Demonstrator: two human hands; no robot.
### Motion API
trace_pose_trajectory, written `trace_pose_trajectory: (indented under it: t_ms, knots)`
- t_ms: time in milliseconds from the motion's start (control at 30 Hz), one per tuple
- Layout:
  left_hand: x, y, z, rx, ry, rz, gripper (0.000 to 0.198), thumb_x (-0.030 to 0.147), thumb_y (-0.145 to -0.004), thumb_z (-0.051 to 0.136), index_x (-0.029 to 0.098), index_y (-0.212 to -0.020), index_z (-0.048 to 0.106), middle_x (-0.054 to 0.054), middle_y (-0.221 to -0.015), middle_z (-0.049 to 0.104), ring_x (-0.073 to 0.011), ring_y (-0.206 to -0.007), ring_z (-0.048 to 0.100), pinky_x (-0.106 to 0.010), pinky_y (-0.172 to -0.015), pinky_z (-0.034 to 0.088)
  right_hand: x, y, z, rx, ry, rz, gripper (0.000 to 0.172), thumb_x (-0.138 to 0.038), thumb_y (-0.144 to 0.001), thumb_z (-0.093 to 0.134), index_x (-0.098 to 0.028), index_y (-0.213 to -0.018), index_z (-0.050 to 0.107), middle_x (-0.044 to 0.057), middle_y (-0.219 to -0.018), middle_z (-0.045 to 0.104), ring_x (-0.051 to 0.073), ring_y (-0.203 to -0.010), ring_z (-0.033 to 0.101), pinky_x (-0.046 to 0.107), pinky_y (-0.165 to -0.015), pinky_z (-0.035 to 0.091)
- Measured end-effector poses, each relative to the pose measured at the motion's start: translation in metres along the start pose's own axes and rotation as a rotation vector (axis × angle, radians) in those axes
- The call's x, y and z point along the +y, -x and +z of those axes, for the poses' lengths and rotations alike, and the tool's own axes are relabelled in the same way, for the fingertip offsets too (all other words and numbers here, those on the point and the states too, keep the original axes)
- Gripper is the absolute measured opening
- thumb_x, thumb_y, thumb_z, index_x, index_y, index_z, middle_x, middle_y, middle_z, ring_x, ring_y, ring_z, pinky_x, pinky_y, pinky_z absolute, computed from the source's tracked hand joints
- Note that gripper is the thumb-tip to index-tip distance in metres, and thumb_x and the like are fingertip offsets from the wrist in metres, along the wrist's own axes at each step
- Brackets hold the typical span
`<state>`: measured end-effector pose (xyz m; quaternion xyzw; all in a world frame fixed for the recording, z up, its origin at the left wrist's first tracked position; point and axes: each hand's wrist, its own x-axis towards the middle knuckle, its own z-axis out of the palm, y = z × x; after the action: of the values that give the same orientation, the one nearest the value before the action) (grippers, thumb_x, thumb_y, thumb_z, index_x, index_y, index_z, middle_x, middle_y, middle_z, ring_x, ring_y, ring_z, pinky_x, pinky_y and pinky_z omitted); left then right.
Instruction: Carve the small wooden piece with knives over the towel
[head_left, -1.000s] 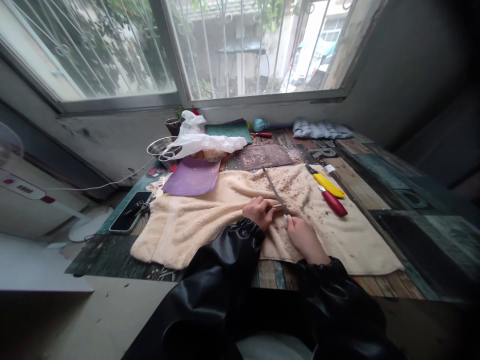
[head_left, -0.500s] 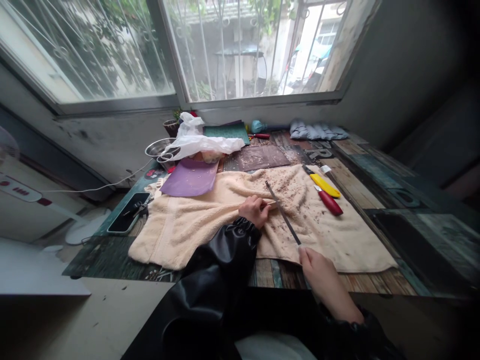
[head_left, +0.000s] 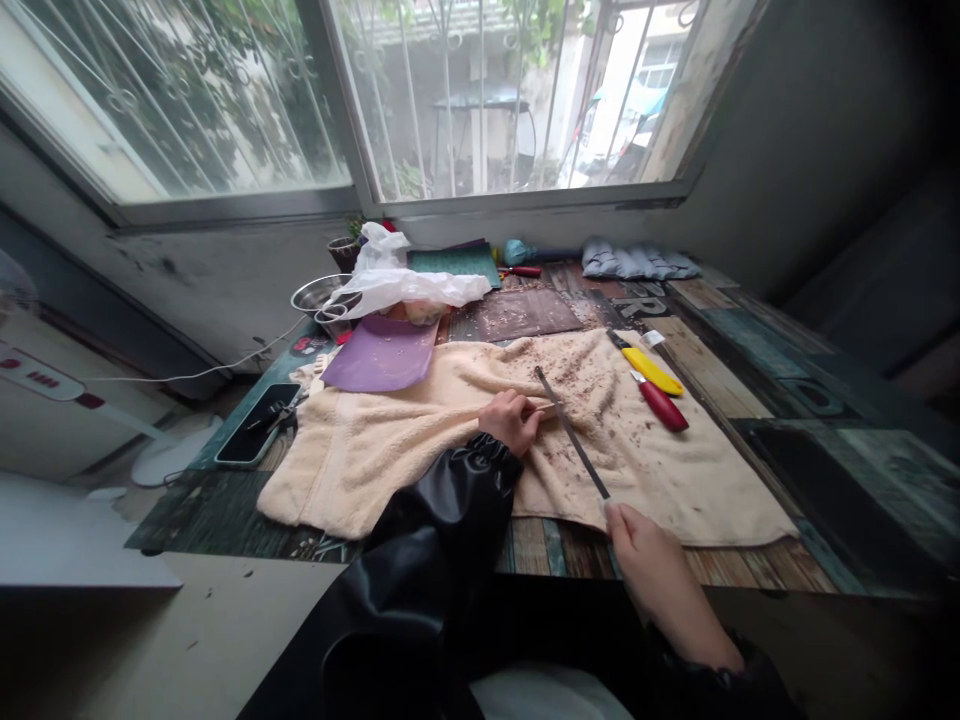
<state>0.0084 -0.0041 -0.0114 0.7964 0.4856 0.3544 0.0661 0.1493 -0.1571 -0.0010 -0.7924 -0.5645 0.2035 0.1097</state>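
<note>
— What does the right hand (head_left: 652, 562) hold?
— A long, thin, dark metal tool (head_left: 573, 435), gripped at its near end and slanting away over a cream terry towel (head_left: 390, 440).
— And the left hand (head_left: 510, 421)?
— It pinches a small, thin, pale stick (head_left: 547, 407); whether that touches the tool, I can't tell.
— What's off to the right?
— A yellow-handled cutter (head_left: 654, 371) beside a short-bladed red-handled knife (head_left: 663, 405), both on the towel near scattered brown shavings (head_left: 577, 381).
— Farther left?
— A smooth purple sheet (head_left: 381, 357), partly over the towel.
</note>
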Motion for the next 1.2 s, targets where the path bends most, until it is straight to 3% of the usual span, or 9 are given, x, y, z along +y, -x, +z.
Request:
trace_pose_trajectory:
  t_ms: [367,533,767,967,1100,1200]
  knots:
    - [0.002,0.005,0.000,-0.038,0.020,0.088,0.017,0.037,-0.070,0.056,0.021,-0.065,0.057,0.000,-0.070,0.054,-0.0127,-0.071,0.049,-0.025,-0.062,0.039,-0.038,-0.057,-0.006,0.043,0.090,-0.027,0.042,-0.033,-0.084,0.021,-0.017,-0.077,0.059,0.010,-0.075,0.063,0.015,-0.066,0.053,0.024,-0.055,0.029]
    - [0.000,0.003,0.002,-0.024,-0.017,0.027,0.019,0.037,-0.072,0.054,0.020,-0.066,0.056,-0.001,-0.072,0.054,-0.0129,-0.072,0.049,-0.025,-0.062,0.039,-0.054,-0.081,-0.006,0.075,0.101,-0.033,0.043,-0.031,-0.085,0.021,-0.014,-0.083,0.061,0.011,-0.076,0.063,0.016,-0.070,0.055,0.024,-0.058,0.031]
    - [0.001,-0.003,0.001,-0.020,-0.038,-0.085,0.016,0.035,-0.072,0.054,0.020,-0.067,0.056,-0.001,-0.075,0.056,-0.0135,-0.075,0.050,-0.026,-0.064,0.039,-0.046,-0.065,-0.004,0.056,0.083,-0.050,0.043,-0.032,-0.084,0.022,-0.014,-0.079,0.061,0.011,-0.076,0.063,0.015,-0.066,0.054,0.024,-0.055,0.029]
    - [0.000,-0.001,0.001,-0.021,-0.023,-0.044,0.018,0.036,-0.072,0.054,0.020,-0.067,0.057,-0.001,-0.075,0.056,-0.0136,-0.075,0.050,-0.026,-0.064,0.039,-0.026,-0.044,-0.003,0.018,0.042,-0.021,0.042,-0.033,-0.084,0.023,-0.016,-0.077,0.061,0.008,-0.069,0.062,0.013,-0.062,0.052,0.023,-0.054,0.028]
    - [0.002,0.004,0.002,-0.025,-0.016,0.050,0.018,0.037,-0.073,0.053,0.020,-0.067,0.057,-0.001,-0.072,0.055,-0.0130,-0.073,0.049,-0.025,-0.064,0.039,-0.035,-0.056,-0.003,0.057,0.050,-0.033,0.043,-0.032,-0.085,0.022,-0.015,-0.079,0.061,0.010,-0.077,0.063,0.014,-0.067,0.054,0.023,-0.056,0.029]
    - [0.002,0.005,0.003,-0.002,-0.037,0.040,0.018,0.036,-0.074,0.052,0.020,-0.067,0.056,-0.001,-0.071,0.054,-0.0125,-0.071,0.049,-0.025,-0.062,0.038,-0.046,-0.070,-0.004,0.063,0.051,-0.015,0.043,-0.032,-0.085,0.022,-0.014,-0.083,0.061,0.011,-0.079,0.063,0.015,-0.069,0.055,0.023,-0.057,0.030]
